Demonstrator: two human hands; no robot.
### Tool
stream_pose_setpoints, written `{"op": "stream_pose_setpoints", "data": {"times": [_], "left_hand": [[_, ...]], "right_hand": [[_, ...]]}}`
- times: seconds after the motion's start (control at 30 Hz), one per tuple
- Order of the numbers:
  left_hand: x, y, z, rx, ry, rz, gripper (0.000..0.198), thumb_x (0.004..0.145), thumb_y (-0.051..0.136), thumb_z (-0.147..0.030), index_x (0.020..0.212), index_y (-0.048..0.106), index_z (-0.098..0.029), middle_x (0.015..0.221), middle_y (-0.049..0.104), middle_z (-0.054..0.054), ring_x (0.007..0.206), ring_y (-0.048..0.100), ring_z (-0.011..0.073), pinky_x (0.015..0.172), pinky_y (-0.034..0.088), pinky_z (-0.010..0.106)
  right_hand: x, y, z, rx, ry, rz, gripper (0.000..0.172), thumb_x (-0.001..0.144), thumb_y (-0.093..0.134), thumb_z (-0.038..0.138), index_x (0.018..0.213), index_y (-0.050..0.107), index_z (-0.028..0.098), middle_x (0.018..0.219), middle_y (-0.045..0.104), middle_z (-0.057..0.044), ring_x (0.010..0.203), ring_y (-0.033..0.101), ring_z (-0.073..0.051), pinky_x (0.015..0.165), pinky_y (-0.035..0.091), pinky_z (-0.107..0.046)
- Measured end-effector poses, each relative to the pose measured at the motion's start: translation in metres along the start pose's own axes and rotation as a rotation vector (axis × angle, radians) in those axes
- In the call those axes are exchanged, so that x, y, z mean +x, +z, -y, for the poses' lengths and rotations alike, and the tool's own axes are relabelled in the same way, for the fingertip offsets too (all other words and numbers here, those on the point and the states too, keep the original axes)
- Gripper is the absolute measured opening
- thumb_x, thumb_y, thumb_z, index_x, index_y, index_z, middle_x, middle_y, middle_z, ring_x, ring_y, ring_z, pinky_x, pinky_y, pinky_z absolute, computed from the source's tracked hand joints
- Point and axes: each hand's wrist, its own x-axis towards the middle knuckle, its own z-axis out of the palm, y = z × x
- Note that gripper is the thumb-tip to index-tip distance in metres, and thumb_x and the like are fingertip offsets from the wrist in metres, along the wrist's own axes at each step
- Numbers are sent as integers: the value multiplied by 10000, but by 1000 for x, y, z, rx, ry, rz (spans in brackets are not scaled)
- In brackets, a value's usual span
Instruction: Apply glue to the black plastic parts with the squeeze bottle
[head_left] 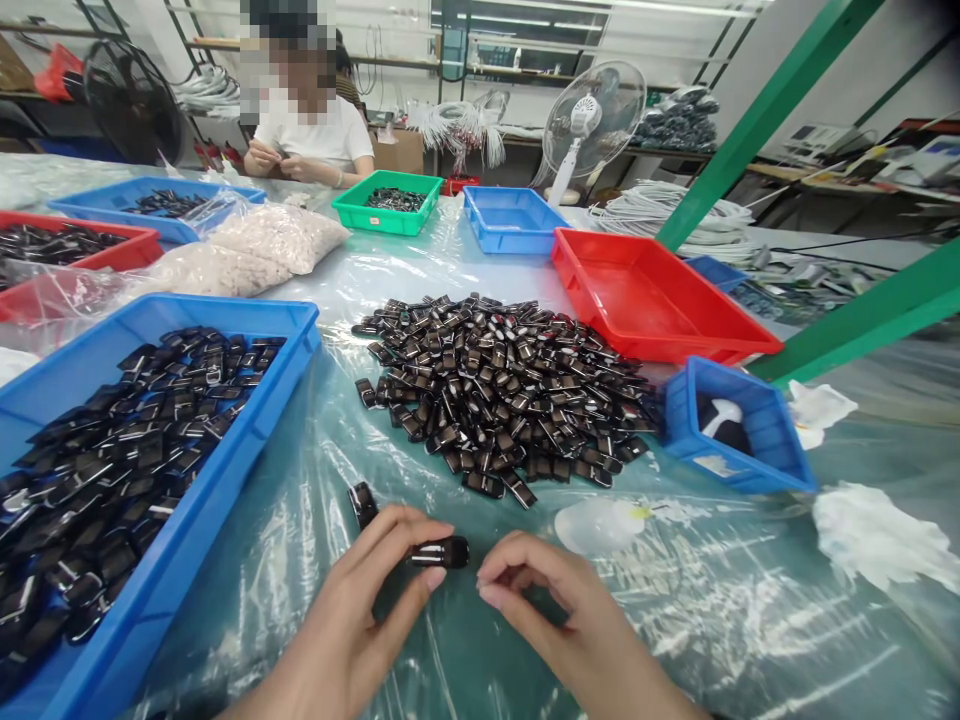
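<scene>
In the head view, a small black case is gripped between the thumb and fingers of the left hand, just in front of the right hand's fingertips. The right hand is held curled, thumb and forefinger brought close together; whether anything is pinched there cannot be told. Another black case is seen lying just beyond the left hand's knuckles. A large pile of similar cases is heaped beyond both hands, on the plastic sheet. More cases are held in a blue tray to the left of the left hand. A clear bottle is laid just beyond the right hand, and farther off on that side are placed a small blue bin and a crumpled tissue.
</scene>
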Motion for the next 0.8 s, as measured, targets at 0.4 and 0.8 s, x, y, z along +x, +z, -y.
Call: {"op": "stream_pose_setpoints", "data": {"times": [0.4, 0.8], "left_hand": [[-3, 0, -2, -102, 0, 126, 246, 971, 521, -223, 1151, 594, -374, 1109, 604, 16, 1018, 614, 213, 842, 516, 304], [-5, -2, 1, -121, 108, 134, 233, 976, 551, -295, 1172, 649, -375, 1093, 652, 34, 973, 642, 214, 840, 529, 321]], "right_hand": [[4, -7, 8, 674, 324, 95, 168, 813, 725, 381, 850, 686, 222, 698, 664, 39, 692, 668, -99, 720, 542, -233], [5, -9, 11, 824, 361, 195, 254, 750, 792, 343, 930, 663, 218, 756, 664, 53, 675, 675, -78, 694, 518, -213]]}}
